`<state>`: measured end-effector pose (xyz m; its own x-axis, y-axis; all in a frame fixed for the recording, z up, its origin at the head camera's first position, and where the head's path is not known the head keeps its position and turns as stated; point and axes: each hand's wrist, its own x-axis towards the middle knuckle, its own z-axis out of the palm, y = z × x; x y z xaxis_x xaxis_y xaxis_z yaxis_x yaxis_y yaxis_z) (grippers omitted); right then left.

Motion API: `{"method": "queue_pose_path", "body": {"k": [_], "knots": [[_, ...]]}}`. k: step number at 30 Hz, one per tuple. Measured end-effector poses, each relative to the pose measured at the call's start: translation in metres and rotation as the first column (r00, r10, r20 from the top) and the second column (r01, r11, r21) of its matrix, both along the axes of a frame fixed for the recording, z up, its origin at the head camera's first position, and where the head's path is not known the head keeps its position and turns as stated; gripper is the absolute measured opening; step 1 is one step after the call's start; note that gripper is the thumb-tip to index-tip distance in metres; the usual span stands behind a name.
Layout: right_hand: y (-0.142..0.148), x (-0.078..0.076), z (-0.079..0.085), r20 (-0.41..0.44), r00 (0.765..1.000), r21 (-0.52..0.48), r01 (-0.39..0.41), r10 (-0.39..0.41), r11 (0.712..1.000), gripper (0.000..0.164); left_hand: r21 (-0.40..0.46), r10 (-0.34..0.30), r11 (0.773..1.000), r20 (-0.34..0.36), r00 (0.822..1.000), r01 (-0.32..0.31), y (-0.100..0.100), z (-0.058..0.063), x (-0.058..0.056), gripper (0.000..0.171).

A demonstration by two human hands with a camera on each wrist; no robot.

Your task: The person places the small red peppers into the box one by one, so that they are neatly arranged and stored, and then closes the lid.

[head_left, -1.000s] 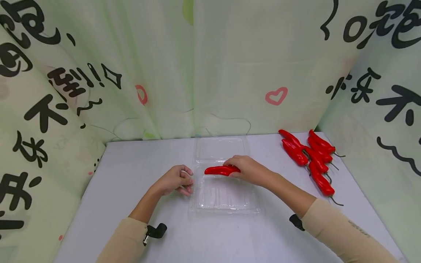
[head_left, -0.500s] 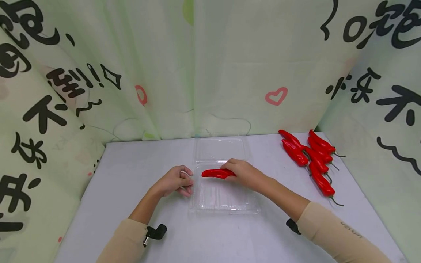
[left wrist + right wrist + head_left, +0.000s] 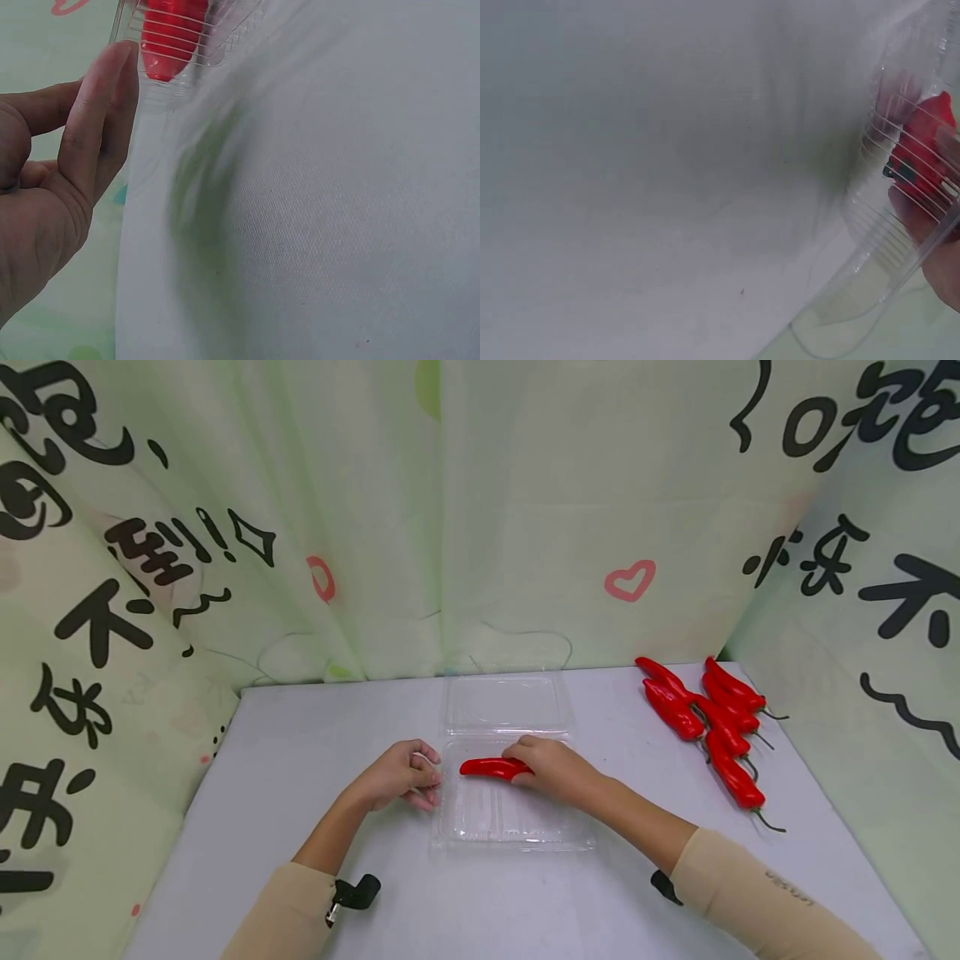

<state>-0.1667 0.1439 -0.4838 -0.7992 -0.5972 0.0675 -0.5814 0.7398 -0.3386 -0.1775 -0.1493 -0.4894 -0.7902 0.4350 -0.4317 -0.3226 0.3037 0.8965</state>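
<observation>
My right hand (image 3: 551,768) grips a red chili pepper (image 3: 487,767) by its stem end, its tip pointing left. The pepper lies low within the base of a clear plastic clamshell box (image 3: 517,845), near the hinge. In the right wrist view the green stem end (image 3: 904,171) shows through the ribbed wall, with fingers around it. My left hand (image 3: 405,774) is at the box's left edge, fingers loosely extended. The left wrist view has its fingertips (image 3: 120,56) by the box wall, seemingly touching it, and the pepper (image 3: 172,37) behind that wall.
Several red chili peppers (image 3: 720,727) with stems lie in a loose group at the back right of the white table (image 3: 300,735). The box's lid (image 3: 508,703) lies folded back toward the printed curtain (image 3: 525,527), which encloses the table's back and sides.
My right hand has carried the pepper a little left and toward me, lower into the box base. The left hand stays in place.
</observation>
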Motion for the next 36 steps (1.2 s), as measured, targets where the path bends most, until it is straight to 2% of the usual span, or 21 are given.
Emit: {"method": "queue_pose_path", "body": {"k": [5, 13, 21, 30, 36], "knots": [[0.0, 0.003, -0.007, -0.067, 0.998, -0.01, 0.008, -0.008, 1.0, 0.036, -0.002, 0.004, 1.0, -0.002, 1.0, -0.004, -0.001, 0.0, 0.001, 0.03], [-0.001, 0.008, -0.009, -0.153, 0.988, 0.007, 0.01, -0.008, 1.0, 0.037, -0.008, 0.001, 1.0, -0.004, 1.0, -0.001, -0.002, 0.001, 0.001, 0.03], [-0.002, 0.007, -0.012, -0.214, 0.976, 0.027, 0.033, -0.027, 0.999, 0.034, 0.002, -0.01, 1.0, 0.002, 1.0, 0.01, -0.002, 0.001, 0.0, 0.033], [-0.003, 0.006, -0.012, -0.253, 0.967, 0.064, 0.052, -0.034, 0.997, 0.036, 0.007, -0.019, 1.0, 0.0, 1.0, 0.019, -0.001, -0.001, -0.003, 0.031], [-0.004, 0.007, -0.009, -0.234, 0.971, 0.066, 0.066, -0.049, 0.996, 0.039, 0.013, -0.027, 1.0, 0.001, 1.0, 0.027, -0.001, 0.0, -0.003, 0.033]]}}
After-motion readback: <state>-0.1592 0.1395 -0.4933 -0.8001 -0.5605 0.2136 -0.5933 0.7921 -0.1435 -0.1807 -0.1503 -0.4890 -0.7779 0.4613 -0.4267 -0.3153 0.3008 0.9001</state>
